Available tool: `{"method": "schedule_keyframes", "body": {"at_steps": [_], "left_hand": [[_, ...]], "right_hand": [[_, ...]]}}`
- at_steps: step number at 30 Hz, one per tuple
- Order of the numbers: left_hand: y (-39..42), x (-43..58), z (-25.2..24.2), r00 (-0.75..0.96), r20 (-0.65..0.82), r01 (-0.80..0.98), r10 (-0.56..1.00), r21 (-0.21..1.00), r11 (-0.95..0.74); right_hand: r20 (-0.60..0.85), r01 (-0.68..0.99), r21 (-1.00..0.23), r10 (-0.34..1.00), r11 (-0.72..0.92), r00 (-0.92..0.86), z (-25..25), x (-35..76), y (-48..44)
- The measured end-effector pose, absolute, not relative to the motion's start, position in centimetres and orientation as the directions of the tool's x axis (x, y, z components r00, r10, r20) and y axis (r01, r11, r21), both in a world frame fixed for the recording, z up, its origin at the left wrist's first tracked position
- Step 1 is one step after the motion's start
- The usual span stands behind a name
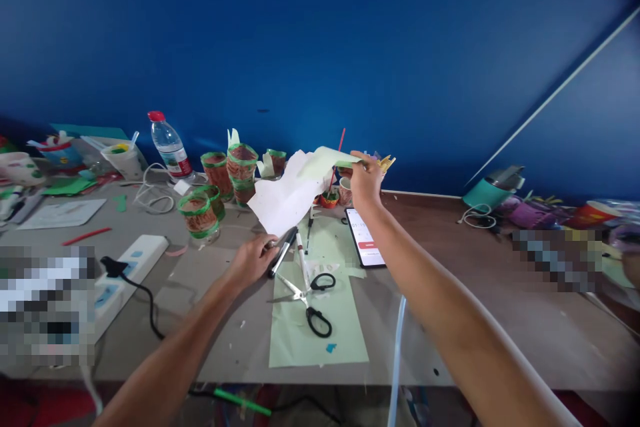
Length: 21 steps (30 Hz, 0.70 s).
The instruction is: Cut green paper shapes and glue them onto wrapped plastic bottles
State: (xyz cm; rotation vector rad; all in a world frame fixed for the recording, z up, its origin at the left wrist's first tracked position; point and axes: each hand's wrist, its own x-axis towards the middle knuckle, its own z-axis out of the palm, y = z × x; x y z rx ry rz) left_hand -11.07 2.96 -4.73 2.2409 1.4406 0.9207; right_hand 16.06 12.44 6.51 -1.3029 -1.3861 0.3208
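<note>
A large, unevenly edged sheet of paper, white with a pale green folded-over strip, is raised above the table. My right hand is closed on its upper right end. At the sheet's lower corner, my left hand is closed with thumb and fingers pinched together. Its fingertips are beside a black and silver tool, whose kind I cannot make out. Scissors with black handles lie spread on a pale green sheet. A white marker lies just beyond them.
A phone lies below my right forearm. Green-rimmed brown cups and a water bottle stand at the back left. A power strip with a black cable is at left; a teal container stands far right, and a blue wall rises behind.
</note>
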Motion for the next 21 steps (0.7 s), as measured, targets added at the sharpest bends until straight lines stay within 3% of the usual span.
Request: {"method": "schedule_keyframes", "body": {"at_steps": [3,10,16,21], "left_hand": [[3.1,-11.1,-4.9,0.304,0.344,0.680,0.888,0.574,-0.455],[3.2,-11.2,-5.3,0.399,0.347,0.624,0.849,0.575,-0.529],[3.3,-11.2,-5.4,0.588,0.355,0.570,0.727,0.456,-0.683],[3.4,-11.2,-5.2,0.591,0.333,0.610,0.734,0.411,-0.678]], "right_hand": [[0.509,0.670,-0.688,0.844,0.280,0.170,5.7,14.6,12.6],[0.386,0.798,-0.524,0.918,0.298,-0.090,2.3,13.8,8.6],[0.224,0.803,-0.413,0.903,0.430,-0.368,1.9,14.0,1.5],[0.102,0.777,-0.296,0.827,0.555,-0.552,1.1,13.0,-4.2]]}}
